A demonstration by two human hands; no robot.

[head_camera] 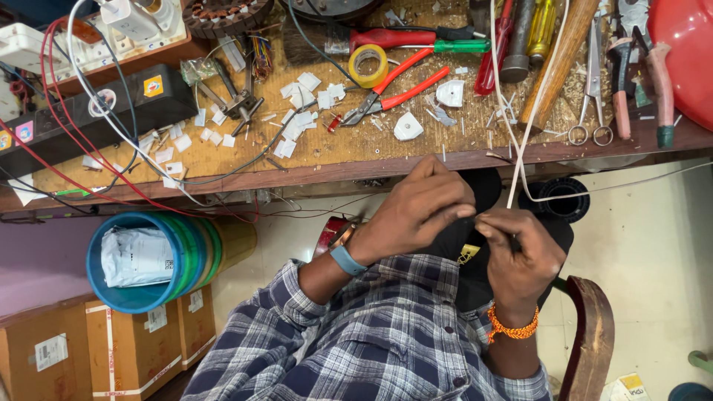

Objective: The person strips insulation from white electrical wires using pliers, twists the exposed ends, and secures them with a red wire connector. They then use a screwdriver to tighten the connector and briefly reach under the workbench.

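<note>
Both hands pinch the white wire (512,160) end, left hand (416,212) at nine o'clock of right hand (520,256); a steady, close grip suits

Both hands meet in front of the chest, fingertips almost touching. The left hand (416,212) is curled, knuckles up, thumb and forefinger pinched together at its right edge — a blue band circles its wrist. The right hand (520,256) points its fingers up and inward, also pinched, with an orange thread bracelet at the wrist. Checked sleeves cover both forearms.
</note>
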